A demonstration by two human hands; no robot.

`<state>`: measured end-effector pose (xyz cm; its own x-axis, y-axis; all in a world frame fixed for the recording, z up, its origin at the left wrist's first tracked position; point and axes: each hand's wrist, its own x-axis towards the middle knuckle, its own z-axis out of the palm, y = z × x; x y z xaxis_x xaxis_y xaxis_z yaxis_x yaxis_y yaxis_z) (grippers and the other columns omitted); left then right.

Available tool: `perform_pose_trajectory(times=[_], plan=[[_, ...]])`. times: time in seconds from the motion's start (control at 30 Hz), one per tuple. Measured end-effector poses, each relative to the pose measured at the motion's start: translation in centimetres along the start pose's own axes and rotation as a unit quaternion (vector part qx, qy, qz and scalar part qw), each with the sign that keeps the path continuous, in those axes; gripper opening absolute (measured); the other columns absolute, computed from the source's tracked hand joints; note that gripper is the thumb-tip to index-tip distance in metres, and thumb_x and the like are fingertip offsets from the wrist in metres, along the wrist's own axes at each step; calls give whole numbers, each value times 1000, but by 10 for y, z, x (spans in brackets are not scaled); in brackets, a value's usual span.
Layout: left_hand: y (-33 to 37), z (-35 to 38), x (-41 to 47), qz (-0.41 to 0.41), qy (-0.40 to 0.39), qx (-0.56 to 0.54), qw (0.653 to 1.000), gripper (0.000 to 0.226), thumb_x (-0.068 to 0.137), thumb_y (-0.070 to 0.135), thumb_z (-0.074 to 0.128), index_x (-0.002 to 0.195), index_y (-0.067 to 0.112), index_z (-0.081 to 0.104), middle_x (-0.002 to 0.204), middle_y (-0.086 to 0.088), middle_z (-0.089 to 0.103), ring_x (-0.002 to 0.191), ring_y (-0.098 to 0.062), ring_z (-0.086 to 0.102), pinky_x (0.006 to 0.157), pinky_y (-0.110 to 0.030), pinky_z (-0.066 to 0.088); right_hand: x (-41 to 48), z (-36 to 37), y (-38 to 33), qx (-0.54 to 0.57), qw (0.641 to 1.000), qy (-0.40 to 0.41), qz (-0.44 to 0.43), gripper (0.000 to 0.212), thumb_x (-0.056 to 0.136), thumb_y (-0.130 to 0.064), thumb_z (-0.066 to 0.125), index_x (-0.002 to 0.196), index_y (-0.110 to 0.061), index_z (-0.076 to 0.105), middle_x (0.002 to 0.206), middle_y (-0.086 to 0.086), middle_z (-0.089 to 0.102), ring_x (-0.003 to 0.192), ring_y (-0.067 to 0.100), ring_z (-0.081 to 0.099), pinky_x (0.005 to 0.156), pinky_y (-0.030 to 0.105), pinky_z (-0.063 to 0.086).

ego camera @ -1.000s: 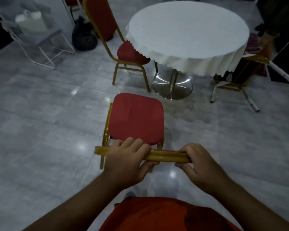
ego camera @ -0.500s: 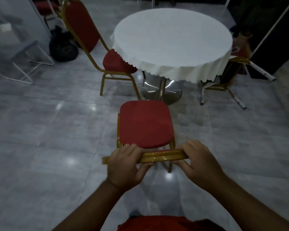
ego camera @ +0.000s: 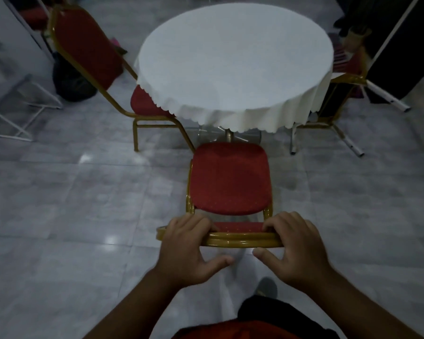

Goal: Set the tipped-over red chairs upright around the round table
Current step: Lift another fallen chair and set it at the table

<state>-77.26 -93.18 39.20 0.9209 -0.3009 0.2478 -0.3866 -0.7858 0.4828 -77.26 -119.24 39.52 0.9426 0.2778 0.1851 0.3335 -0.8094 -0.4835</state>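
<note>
A red chair [ego camera: 230, 179] with a gold frame stands upright right in front of me, its seat facing the round table [ego camera: 235, 59] under a white cloth. My left hand [ego camera: 189, 250] and my right hand [ego camera: 294, 245] both rest on the top rail of its backrest, fingers curled over the front, thumbs spread behind. A second red chair [ego camera: 91, 59] stands upright at the table's left, its seat partly under the cloth. At the table's right a third gold-framed chair [ego camera: 338, 104] is mostly hidden by the cloth; whether it is upright I cannot tell.
The grey tiled floor [ego camera: 71, 216] is glossy. A black bag [ego camera: 71, 84] lies behind the left chair, beside a white wire stand [ego camera: 22, 113]. A dark panel with white-tipped legs [ego camera: 387, 99] stands at the right. My foot [ego camera: 267, 287] shows below my hands.
The chair and I have moved closer to the table; its seat front now sits near the table base. My thumbs have come off the rail and spread.
</note>
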Motion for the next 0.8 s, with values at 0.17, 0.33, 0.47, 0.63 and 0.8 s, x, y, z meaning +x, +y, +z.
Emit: perform_pose_trajectory(times=[0.17,0.33,0.47,0.63,0.8], plan=[[5,9,66,-59,27,29,997,47,79,74,57,75,28,48,71,17,47,70,-5,43,65,-36,41,54,1,23,-5,998,48,28,29,91,-57,43,82,-30,49,78,-16,44,73,10,40,67,34,31],[-9,24,94,-44,98,41,993,41,83,58,53,69,20,50,66,9,48,64,-12,41,55,-35,36,82,11,35,-30,996,78,33,33,90,-56,42,78,-26,51,76,-11,46,71,14,42,64,36,36],[-21,28,105,-31,135,50,989,40,84,55,51,68,18,48,67,7,45,65,-12,34,56,-32,31,95,15,38,-39,995,77,39,35,89,-58,40,79,-27,51,76,-11,48,72,14,42,66,35,34],[-36,30,118,-18,138,40,989,37,83,52,49,69,18,47,67,6,45,65,-11,33,56,-30,28,111,19,39,-51,994,90,40,36,89,-57,40,78,-25,53,76,-10,48,71,14,42,64,35,37],[-48,27,130,-13,137,41,990,37,83,51,49,68,17,50,66,4,47,62,-16,39,54,-34,32,126,23,37,-58,993,95,45,37,88,-55,39,77,-22,54,75,-6,49,71,18,45,64,36,37]])
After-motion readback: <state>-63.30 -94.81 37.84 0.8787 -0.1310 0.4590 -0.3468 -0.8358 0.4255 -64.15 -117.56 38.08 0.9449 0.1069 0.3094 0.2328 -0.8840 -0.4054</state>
